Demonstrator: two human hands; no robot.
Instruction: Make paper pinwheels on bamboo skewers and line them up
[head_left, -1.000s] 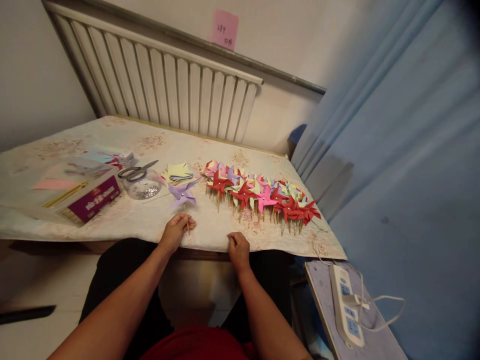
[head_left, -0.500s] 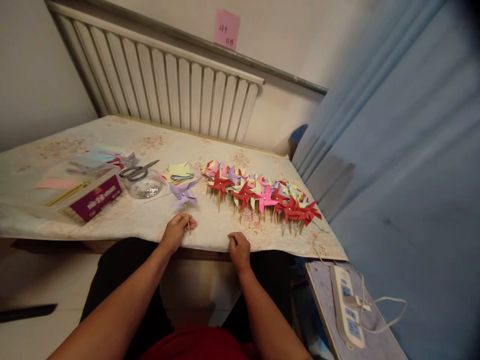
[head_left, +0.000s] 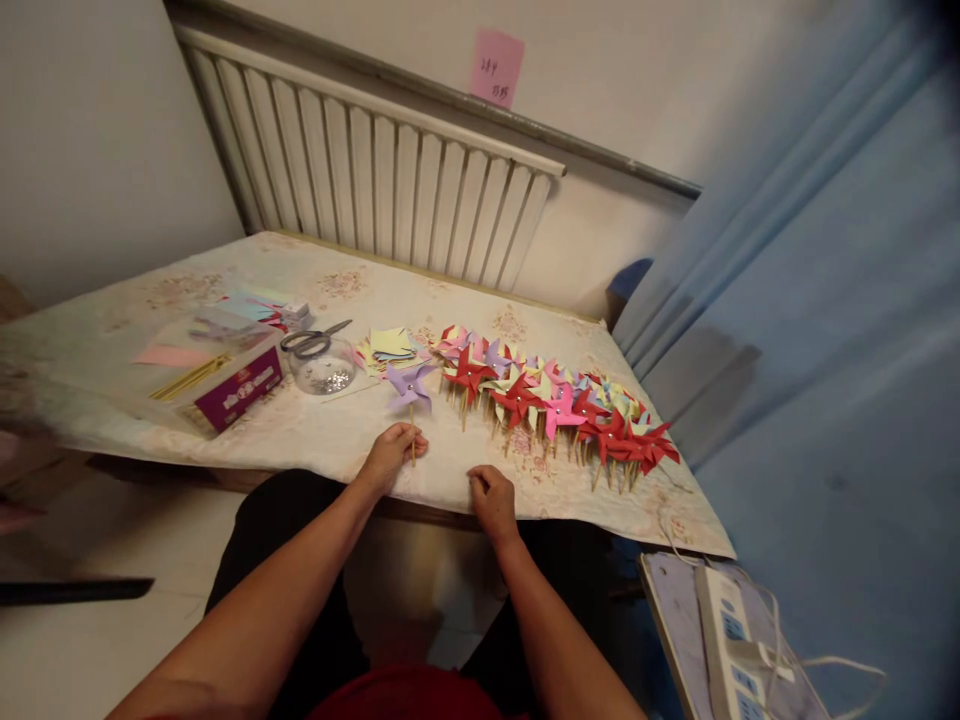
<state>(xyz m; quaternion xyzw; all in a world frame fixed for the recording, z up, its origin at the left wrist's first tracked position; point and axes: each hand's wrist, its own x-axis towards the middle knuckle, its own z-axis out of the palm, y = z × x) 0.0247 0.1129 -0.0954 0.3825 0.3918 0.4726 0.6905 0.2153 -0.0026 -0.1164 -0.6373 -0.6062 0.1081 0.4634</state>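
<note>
My left hand (head_left: 391, 455) pinches the thin wooden stick of a purple paper pinwheel (head_left: 409, 388), held upright over the table's front edge. My right hand (head_left: 493, 498) rests at the table edge with its fingers curled; whether anything is in them cannot be made out. To the right lie rows of finished-looking pinwheels (head_left: 555, 400) in red, pink, yellow and purple, their sticks towards me. Behind the purple pinwheel is a stack of coloured paper squares (head_left: 392, 345). Scissors (head_left: 311, 340) lie across a clear round bowl (head_left: 324, 372) of small shiny pieces.
A purple-fronted box (head_left: 238, 390) with wooden sticks (head_left: 193, 378) stands at the left, near pink paper (head_left: 174, 356). A radiator (head_left: 390, 180) runs behind the flowered tablecloth (head_left: 442, 490). On the right are a blue curtain (head_left: 825, 300) and a power strip (head_left: 731, 640) with a white cable.
The whole view has shifted, so the table and hands appear farther right. My left hand still holds the purple pinwheel, and my right hand stays at the table edge.
</note>
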